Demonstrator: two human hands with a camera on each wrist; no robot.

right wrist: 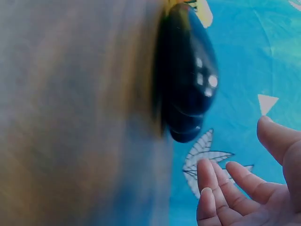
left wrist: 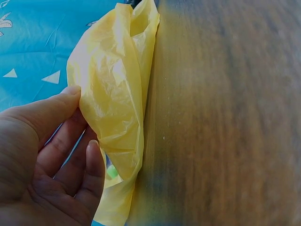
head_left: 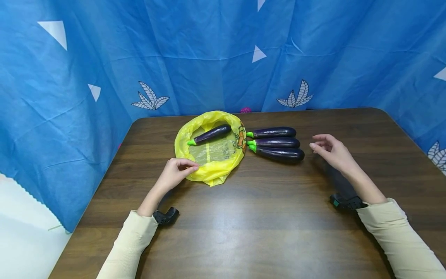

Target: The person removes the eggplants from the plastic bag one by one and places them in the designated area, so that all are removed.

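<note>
A yellow plastic bag [head_left: 217, 170] lies spread on the table with its mouth facing up and its rim rolled outward. One dark purple eggplant [head_left: 212, 134] with a green stem rests inside it. My left hand [head_left: 176, 170] pinches the bag's near-left rim between thumb and fingers; the left wrist view shows the thumb on the yellow plastic [left wrist: 110, 84]. Right of the bag, three eggplants [head_left: 278, 142] lie side by side, green stems toward the bag. My right hand [head_left: 331, 151] hovers just right of their blunt ends, fingers loosely bent and holding nothing.
The brown wooden table [head_left: 223, 224] reaches back to a blue patterned curtain [head_left: 209, 58]. Black wrist cameras are strapped to both wrists, below cream sleeves [head_left: 393, 232]. A white surface [head_left: 28, 228] shows beyond the table's left edge.
</note>
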